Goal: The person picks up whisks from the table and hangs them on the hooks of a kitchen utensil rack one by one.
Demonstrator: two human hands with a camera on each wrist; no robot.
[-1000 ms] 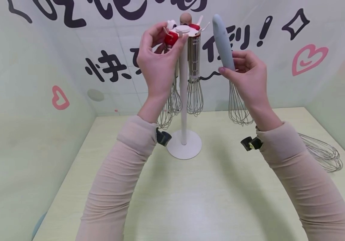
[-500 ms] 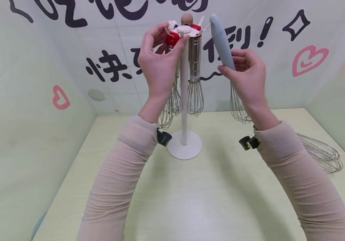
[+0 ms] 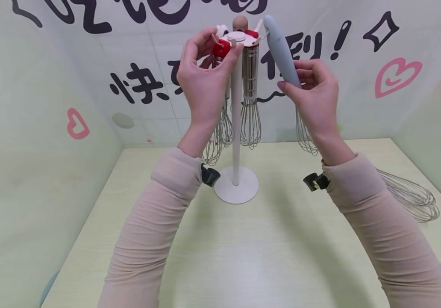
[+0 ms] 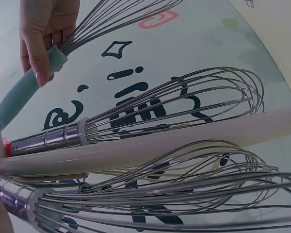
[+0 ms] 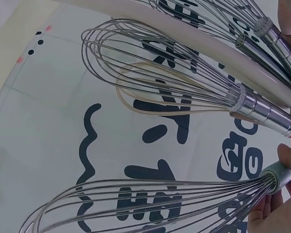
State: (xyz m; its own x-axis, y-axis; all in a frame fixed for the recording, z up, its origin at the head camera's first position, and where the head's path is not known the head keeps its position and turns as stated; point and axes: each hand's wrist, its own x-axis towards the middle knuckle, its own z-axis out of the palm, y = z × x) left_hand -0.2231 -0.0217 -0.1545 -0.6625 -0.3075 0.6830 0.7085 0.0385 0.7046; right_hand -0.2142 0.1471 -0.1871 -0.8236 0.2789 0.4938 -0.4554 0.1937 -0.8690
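Carefully tilted, the blue-handled balloon whisk (image 3: 283, 55) has its tip seemingly meeting a hook (image 3: 263, 36) of the white stand (image 3: 236, 128); your right hand (image 3: 316, 92) pinches its smooth, tapered handle low. Likely you do best aligning the tip squarely, wrist steady, while your left hand (image 3: 204, 77) grips the stand's top around a red-capped whisk (image 3: 221, 48). Nearby hangs a banded, shiny steel-handled whisk (image 3: 250, 72), its wires bulbous.

On my feed I've got a pale back wall (image 3: 147, 128), bold dark lettering (image 3: 145, 87) striding across it, a pink heart (image 3: 397, 79) and a four-pointed star (image 3: 381, 31) over to the right! Greenish side walls (image 3: 32, 158) flank it, and a soft sheen (image 3: 239, 252) gleams off the light tabletop (image 3: 251, 226).
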